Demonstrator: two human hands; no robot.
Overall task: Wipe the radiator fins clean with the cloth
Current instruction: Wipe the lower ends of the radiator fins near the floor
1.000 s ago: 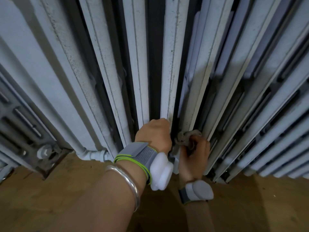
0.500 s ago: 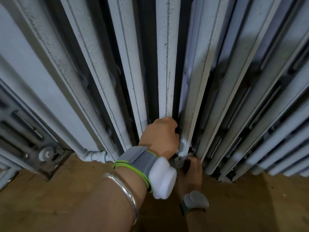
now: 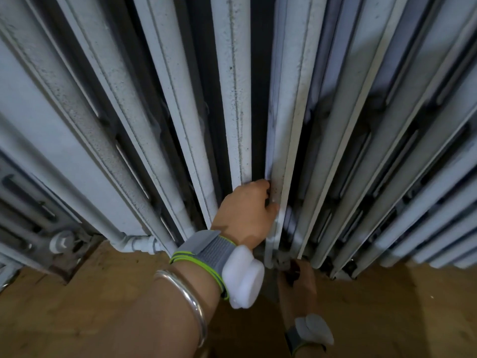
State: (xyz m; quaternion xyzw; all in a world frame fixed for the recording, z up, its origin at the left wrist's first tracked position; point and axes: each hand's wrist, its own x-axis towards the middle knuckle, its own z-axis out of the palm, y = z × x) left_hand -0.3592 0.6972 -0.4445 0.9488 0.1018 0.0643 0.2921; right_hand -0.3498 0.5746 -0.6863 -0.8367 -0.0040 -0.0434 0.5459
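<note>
My left hand (image 3: 245,210) has its fingers curled tight round the edge of one radiator fin (image 3: 281,151), low down, with the tips tucked into the dark gap. My right hand (image 3: 296,285) is lower still, at the foot of that fin just above the wooden floor (image 3: 77,306). Its fingers are bunched on the grey cloth (image 3: 281,260), and only a scrap of that shows.

- No text, label, brand, number or sign can be read on the radiator (image 3: 233,99), the wristbands (image 3: 206,250) or the floor (image 3: 77,306).
</note>
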